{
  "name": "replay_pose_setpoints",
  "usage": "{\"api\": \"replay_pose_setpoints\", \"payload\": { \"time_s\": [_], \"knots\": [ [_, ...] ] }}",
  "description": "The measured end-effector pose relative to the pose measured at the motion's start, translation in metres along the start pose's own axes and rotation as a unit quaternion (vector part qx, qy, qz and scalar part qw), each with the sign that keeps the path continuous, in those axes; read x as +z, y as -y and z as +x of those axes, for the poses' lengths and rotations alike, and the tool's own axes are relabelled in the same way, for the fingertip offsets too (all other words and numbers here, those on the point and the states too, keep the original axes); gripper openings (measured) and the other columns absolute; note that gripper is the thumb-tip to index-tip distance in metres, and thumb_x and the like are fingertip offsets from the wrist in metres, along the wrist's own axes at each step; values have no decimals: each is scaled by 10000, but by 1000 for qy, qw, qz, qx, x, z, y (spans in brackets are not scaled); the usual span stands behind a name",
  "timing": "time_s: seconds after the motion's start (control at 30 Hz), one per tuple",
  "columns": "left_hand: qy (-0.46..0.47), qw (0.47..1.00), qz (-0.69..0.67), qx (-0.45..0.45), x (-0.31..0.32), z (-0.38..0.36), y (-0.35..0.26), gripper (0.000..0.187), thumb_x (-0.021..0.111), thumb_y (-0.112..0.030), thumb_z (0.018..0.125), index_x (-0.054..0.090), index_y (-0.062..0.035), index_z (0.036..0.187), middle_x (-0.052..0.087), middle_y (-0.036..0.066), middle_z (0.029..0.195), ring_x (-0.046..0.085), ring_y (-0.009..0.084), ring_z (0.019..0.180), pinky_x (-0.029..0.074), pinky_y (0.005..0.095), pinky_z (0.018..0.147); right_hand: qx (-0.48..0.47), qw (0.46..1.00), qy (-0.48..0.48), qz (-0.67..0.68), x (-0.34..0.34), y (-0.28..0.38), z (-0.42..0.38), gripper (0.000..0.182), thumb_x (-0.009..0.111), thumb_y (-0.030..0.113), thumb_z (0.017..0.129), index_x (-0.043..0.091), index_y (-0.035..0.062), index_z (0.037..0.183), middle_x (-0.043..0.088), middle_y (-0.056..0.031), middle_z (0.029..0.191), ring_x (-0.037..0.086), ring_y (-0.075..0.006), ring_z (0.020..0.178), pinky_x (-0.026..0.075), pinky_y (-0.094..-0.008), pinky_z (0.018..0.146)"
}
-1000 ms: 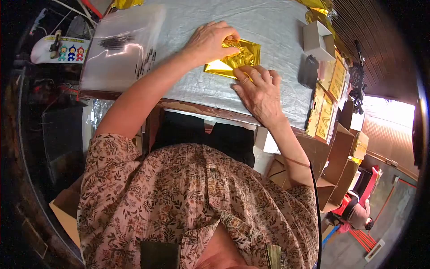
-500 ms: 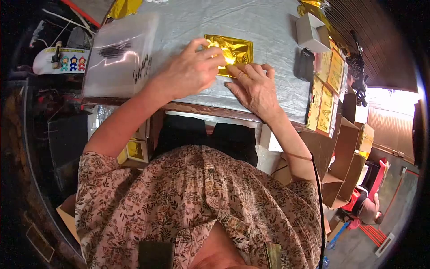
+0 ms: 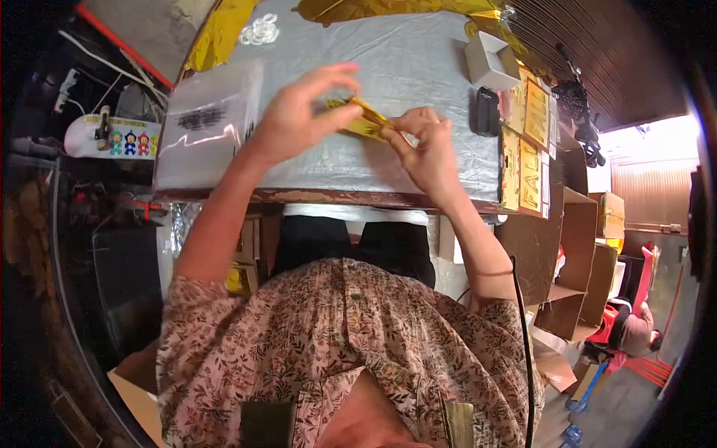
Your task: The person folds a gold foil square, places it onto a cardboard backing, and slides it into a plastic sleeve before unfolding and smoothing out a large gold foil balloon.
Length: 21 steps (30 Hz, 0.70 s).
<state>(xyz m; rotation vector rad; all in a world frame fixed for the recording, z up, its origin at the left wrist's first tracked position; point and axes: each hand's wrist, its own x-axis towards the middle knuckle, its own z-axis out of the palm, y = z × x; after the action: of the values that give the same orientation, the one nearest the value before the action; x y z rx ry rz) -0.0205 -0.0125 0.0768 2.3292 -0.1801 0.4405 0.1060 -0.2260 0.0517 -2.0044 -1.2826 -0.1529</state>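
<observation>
A folded piece of shiny gold foil (image 3: 366, 127) is tilted up from the table in front of me. My right hand (image 3: 427, 153) pinches its right end between thumb and fingers. On the other side, my left hand (image 3: 299, 116) is smeared by motion, its fingers apart from the thumb. That thumb overlaps the left part of the foil, while the fingers are raised above it.
The grey-covered table (image 3: 328, 168) bears clear plastic bags (image 3: 205, 134) at left, a white coil (image 3: 259, 30), more gold foil (image 3: 373, 9) at the back, a white box (image 3: 491, 63), a black case (image 3: 485, 112) and printed packs (image 3: 529, 175). Cardboard boxes (image 3: 571, 246) and another person (image 3: 635, 328) are at right.
The foil lay flat under both hands; now it is folded narrower and lifted at an angle. My left hand has opened and drawn back left, while my right hand has closed on the end.
</observation>
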Motion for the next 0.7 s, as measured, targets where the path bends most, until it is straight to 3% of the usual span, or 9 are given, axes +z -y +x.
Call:
{"api": "replay_pose_setpoints", "payload": {
  "time_s": [0.03, 0.07, 0.1, 0.17, 0.2, 0.23, 0.33, 0.47, 0.7],
  "knots": [
    [-97, 976, -184, -63, -2, -3, 0, 320, 637, -171, 976, 635, 7, 1242, 593, 103, 1418, 536, 236, 1336, 389, 393, 1144, -1, 1000, -8, -3, -8, 2, 2, 119, 788, 107, 858, 795, 71, 972, 726, -63, 857, 653, -207, 898, 458, -360, 865],
    [-187, 905, -360, -124, -2, -7, 2, 413, 628, -219, 1015, 578, 11, 1355, 570, 118, 1456, 519, 238, 1365, 389, 395, 1156, 147, 972, 37, 180, -17, 5, 5, 128, 785, 105, 880, 790, 38, 989, 742, -59, 868, 655, -168, 857, 472, -321, 833],
    [-184, 907, -360, -117, 4, -13, 12, 413, 628, -219, 1015, 578, 11, 1355, 570, 118, 1456, 519, 238, 1365, 389, 395, 1156, 284, 888, 81, 354, -23, 6, 6, 143, 782, 102, 902, 786, 5, 1006, 759, -54, 880, 657, -129, 817, 487, -282, 800],
    [-116, 710, -671, -179, 19, -24, 34, 555, 592, -294, 1058, 439, 23, 1487, 579, 123, 1432, 525, 211, 1351, 401, 392, 1151, 299, 856, 79, 414, -25, 3, 6, 157, 777, 107, 921, 773, -37, 983, 765, -39, 890, 641, -76, 786, 485, -240, 788],
    [-79, 688, -704, -159, 23, -25, 25, 540, 579, -329, 1068, 477, 49, 1439, 585, 125, 1419, 559, 201, 1308, 435, 388, 1119, 305, 843, 67, 437, -24, 3, 3, 148, 779, 111, 917, 778, -24, 979, 763, -37, 882, 641, -80, 788, 484, -244, 790],
    [-78, 688, -704, -156, 27, -23, 15, 540, 579, -329, 1068, 477, 49, 1439, 585, 125, 1419, 559, 201, 1308, 435, 388, 1119, 312, 829, 55, 460, -23, 5, 0, 140, 782, 114, 913, 783, -11, 975, 760, -36, 874, 640, -84, 789, 484, -248, 791],
    [-53, 774, -591, -220, 38, -22, 7, 424, 599, -280, 1062, 570, 31, 1349, 663, 93, 1287, 647, 141, 1141, 526, 316, 999, 322, 825, 29, 464, -15, 4, -7, 140, 782, 125, 913, 785, -5, 965, 763, -37, 871, 646, -87, 790, 481, -248, 788],
    [-140, 750, -606, -223, 54, -21, -8, 316, 599, -161, 1059, 609, 41, 1302, 686, 83, 1234, 653, 119, 1096, 531, 292, 960, 329, 819, 11, 469, -14, 0, -14, 132, 768, 126, 926, 786, -2, 947, 760, -34, 862, 645, -88, 786, 478, -247, 791],
    [-149, 767, -579, -232, 65, -31, -10, 314, 619, -171, 1051, 622, 38, 1285, 693, 74, 1218, 650, 113, 1080, 514, 280, 968, 302, 841, -28, 448, -13, 4, -10, 183, 751, 168, 952, 767, -11, 985, 739, -25, 856, 625, -86, 745, 488, -259, 753]
  ]
}}
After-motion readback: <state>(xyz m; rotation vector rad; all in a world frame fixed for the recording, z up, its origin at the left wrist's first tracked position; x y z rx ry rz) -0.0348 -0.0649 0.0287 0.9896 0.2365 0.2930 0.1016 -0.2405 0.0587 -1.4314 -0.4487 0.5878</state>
